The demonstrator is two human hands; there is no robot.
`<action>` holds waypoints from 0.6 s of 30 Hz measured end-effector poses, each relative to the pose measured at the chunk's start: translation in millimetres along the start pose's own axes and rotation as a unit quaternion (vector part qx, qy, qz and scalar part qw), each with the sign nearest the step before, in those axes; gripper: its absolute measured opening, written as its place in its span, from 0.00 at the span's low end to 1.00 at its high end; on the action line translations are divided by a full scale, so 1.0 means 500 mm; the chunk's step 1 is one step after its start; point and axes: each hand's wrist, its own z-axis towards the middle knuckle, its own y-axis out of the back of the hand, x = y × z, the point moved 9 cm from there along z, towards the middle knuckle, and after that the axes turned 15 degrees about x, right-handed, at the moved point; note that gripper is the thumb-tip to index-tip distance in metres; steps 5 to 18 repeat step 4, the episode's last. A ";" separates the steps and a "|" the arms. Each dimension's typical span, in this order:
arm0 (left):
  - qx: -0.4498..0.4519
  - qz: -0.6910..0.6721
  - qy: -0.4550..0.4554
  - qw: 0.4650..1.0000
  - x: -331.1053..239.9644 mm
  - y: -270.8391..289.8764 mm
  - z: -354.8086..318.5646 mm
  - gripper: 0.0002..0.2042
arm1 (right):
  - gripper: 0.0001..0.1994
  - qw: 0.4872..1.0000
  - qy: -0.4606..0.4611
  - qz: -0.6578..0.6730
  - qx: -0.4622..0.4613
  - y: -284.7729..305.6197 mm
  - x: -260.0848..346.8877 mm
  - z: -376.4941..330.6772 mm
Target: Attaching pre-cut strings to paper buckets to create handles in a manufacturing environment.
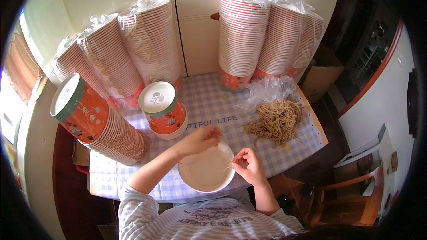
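A white paper tub point(205, 173) stands mouth-up at the table's front edge, its pale inside showing. Above its far rim is my left hand point(202, 141), fingers curled together in a pinch; whatever they hold is too small to make out. Beside the tub's right rim, my right hand point(250, 165) pinches a thin pale strand of twine point(228, 167) between thumb and finger. A loose heap of tan twine point(279, 122) lies to the right. Just left of my left hand, a red and green printed tub point(165, 114) rests upside down with its white base up.
At the left leans a tall stack of nested tubs point(113, 126). Plastic-wrapped tub stacks point(149, 40) point(244, 40) line the back on both sides. Crumpled clear plastic point(269, 92) sits behind the twine. A checked cloth point(202, 93) covers the table; a wooden chair point(351, 195) stands right.
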 end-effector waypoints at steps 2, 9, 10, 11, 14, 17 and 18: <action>-0.122 0.180 -0.072 0.973 -0.058 0.017 -0.030 0.11 | 0.15 0.999 -0.013 0.034 -0.010 0.003 -0.016 0.002; -0.103 0.317 -0.003 0.943 -0.092 -0.022 -0.057 0.14 | 0.15 0.997 -0.025 0.069 -0.019 0.004 -0.026 0.002; -0.103 0.317 -0.003 0.943 -0.092 -0.022 -0.057 0.14 | 0.15 0.997 -0.025 0.069 -0.019 0.004 -0.026 0.002; -0.103 0.317 -0.003 0.943 -0.092 -0.022 -0.057 0.14 | 0.15 0.997 -0.025 0.069 -0.019 0.004 -0.026 0.002; -0.103 0.317 -0.003 0.943 -0.092 -0.022 -0.057 0.14 | 0.15 0.997 -0.025 0.069 -0.019 0.004 -0.026 0.002; -0.103 0.317 -0.003 0.943 -0.092 -0.022 -0.057 0.14 | 0.15 0.997 -0.025 0.069 -0.019 0.004 -0.026 0.002; -0.103 0.317 -0.003 0.943 -0.092 -0.022 -0.057 0.14 | 0.15 0.997 -0.025 0.069 -0.019 0.004 -0.026 0.002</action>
